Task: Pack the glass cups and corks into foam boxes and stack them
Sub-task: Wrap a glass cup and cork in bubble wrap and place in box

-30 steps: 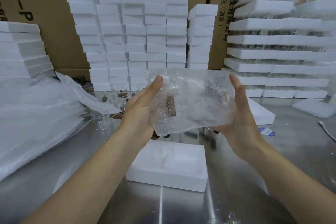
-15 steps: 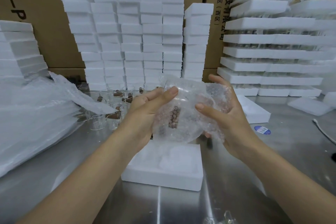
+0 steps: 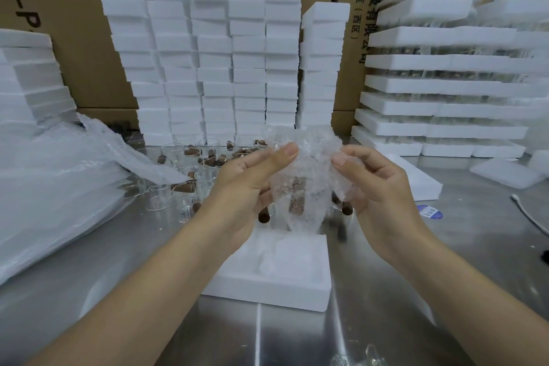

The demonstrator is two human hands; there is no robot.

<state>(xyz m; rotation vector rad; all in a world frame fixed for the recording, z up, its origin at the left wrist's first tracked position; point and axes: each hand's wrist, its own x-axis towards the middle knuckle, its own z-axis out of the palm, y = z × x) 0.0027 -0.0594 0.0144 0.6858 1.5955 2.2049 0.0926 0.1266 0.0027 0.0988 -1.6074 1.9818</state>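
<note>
Both hands hold a bubble-wrap bundle [image 3: 306, 184] above an open white foam box [image 3: 279, 282] on the steel table. A brown cork shows through the wrap, and a glass cup seems to sit inside. My left hand [image 3: 246, 187] grips the bundle's left side, thumb up against the wrap. My right hand [image 3: 374, 187] pinches the wrap's right edge, folded in toward the middle. Behind the hands stand several clear glass cups [image 3: 160, 196] and loose brown corks [image 3: 219, 160].
Tall stacks of white foam boxes [image 3: 214, 50] line the back against cardboard cartons. Foam trays with glassware [image 3: 445, 86] are stacked at right. A heap of bubble wrap [image 3: 59, 175] fills the left. A foam lid [image 3: 421, 184] and a white cable [image 3: 531, 217] lie at right.
The flat sheet held wide between both hands has been folded inward around the cup and cork. Both hands have closed toward each other and the bundle has become narrower.
</note>
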